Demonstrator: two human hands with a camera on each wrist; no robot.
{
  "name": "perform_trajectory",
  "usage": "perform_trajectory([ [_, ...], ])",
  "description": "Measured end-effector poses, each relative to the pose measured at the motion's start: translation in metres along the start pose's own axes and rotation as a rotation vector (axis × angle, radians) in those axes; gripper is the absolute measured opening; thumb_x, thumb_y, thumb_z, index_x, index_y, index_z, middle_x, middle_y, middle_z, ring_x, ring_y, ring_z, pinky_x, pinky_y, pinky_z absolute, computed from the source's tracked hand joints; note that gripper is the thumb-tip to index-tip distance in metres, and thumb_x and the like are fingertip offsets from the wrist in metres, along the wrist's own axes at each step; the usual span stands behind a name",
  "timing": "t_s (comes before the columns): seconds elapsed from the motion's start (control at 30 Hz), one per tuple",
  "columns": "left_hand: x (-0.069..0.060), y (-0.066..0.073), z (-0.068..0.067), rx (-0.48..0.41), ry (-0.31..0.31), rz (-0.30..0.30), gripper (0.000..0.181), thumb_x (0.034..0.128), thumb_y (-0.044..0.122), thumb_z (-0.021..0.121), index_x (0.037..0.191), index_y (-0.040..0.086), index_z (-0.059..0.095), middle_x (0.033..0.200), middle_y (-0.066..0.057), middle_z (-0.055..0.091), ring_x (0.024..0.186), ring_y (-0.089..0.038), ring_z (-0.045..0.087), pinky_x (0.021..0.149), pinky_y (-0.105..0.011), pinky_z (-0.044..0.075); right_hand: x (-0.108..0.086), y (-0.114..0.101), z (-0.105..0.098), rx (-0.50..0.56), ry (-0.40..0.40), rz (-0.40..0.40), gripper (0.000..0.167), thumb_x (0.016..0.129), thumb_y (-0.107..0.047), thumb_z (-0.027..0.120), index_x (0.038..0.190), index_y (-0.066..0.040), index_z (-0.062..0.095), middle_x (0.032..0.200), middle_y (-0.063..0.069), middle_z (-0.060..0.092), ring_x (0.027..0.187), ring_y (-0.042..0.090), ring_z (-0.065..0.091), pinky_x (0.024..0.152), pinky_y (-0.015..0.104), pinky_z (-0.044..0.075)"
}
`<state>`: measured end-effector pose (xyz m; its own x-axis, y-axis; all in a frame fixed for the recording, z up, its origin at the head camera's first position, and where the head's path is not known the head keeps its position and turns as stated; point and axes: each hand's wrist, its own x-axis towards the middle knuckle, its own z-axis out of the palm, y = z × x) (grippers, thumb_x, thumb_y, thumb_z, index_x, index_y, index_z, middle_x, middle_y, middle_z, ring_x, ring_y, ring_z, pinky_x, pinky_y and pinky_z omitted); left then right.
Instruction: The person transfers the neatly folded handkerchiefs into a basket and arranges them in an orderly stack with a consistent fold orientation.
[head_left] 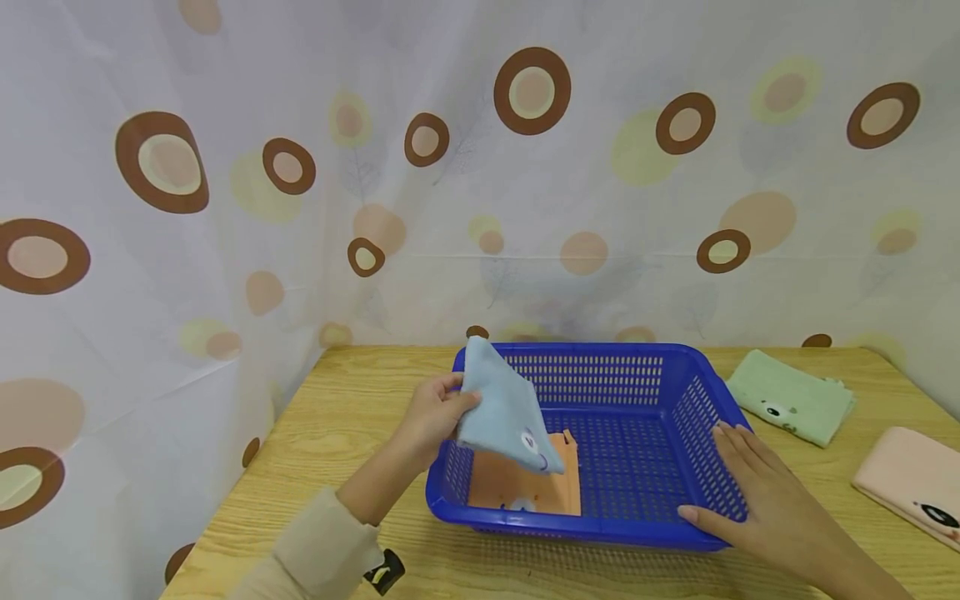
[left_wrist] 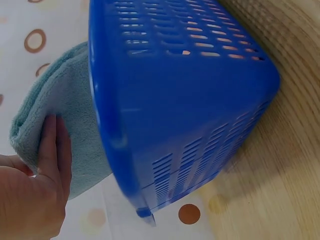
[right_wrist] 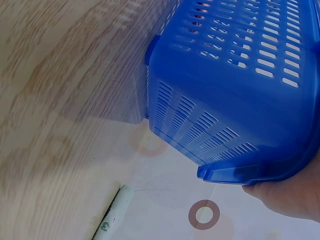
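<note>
I take the blue basket (head_left: 585, 525) as my landmark; it stands on the wooden table (head_left: 360, 417). At its left end I have the left hand (head_left: 438, 412) pinching a folded light blue cloth (head_left: 498, 408) by its outer edge, thumb on 1 face and fingers on the other, with little gap between them beyond the fabric's thickness. The cloth hangs tilted over the basket's left part, its face print toward the lower corner.

Below it, an orange cloth (head_left: 517, 483) lies inside the basket on the left; from here I cannot tell whether the 2 touch. At the basket's right end I have the right hand (head_left: 765, 500) resting on the rim, fingers extended and thumb spread well away from them.

To the right of the basket I see 2 more folded cloths: a green cloth (head_left: 795, 396) just beside it, and a pink cloth (head_left: 911, 475) farther out. A patterned curtain (head_left: 450, 200) hangs behind the basket.
</note>
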<state>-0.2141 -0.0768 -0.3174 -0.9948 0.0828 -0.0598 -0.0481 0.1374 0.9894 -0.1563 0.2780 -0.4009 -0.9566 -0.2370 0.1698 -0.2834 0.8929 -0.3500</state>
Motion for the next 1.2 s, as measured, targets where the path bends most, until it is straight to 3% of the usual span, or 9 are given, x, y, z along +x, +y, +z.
perform_trajectory([
  [0.3, -0.001, -0.008, 0.009, 0.027, -0.053, 0.016, 0.036, 0.0924, 0.006, 0.051, 0.126, -0.007, 0.05, 0.109, -0.025, 0.064, 0.088, -0.024, 0.068, 0.073, -0.037, 0.058, -0.001, 0.0, 0.0, -0.003, 0.01, -0.01, 0.099, 0.084, -0.051, 0.06, 0.144, 0.01, 0.011, 0.149, 0.034, 0.011, 0.14, 0.045, -0.005, 0.113, 0.047, -0.017],
  [0.5, -0.001, -0.01, 0.013, 0.03, -0.07, 0.017, 0.035, 0.0929, 0.006, 0.05, 0.125, -0.007, 0.051, 0.11, -0.025, 0.064, 0.088, -0.023, 0.067, 0.073, -0.037, 0.058, -0.001, 0.0, 0.001, -0.004, 0.009, -0.004, 0.099, 0.083, -0.051, 0.06, 0.144, 0.011, 0.011, 0.149, 0.034, 0.012, 0.14, 0.046, -0.004, 0.112, 0.054, -0.012],
  [0.83, 0.0, -0.017, 0.022, 0.02, -0.095, 0.001, 0.036, 0.0919, 0.005, 0.051, 0.125, -0.009, 0.05, 0.109, -0.025, 0.065, 0.086, -0.022, 0.067, 0.072, -0.036, 0.058, -0.001, 0.001, 0.001, -0.011, 0.01, -0.004, 0.099, 0.083, -0.052, 0.06, 0.144, 0.011, 0.012, 0.149, 0.034, 0.012, 0.14, 0.046, -0.004, 0.112, 0.055, -0.011],
  [1.2, 0.0, -0.024, 0.032, 0.036, -0.11, -0.011, 0.036, 0.0906, 0.004, 0.052, 0.124, -0.009, 0.051, 0.105, -0.026, 0.066, 0.086, -0.026, 0.068, 0.071, -0.037, 0.058, -0.001, 0.001, 0.001, -0.016, 0.018, -0.008, 0.098, 0.083, -0.051, 0.06, 0.144, 0.01, 0.013, 0.149, 0.033, 0.013, 0.141, 0.044, -0.004, 0.113, 0.048, -0.016],
])
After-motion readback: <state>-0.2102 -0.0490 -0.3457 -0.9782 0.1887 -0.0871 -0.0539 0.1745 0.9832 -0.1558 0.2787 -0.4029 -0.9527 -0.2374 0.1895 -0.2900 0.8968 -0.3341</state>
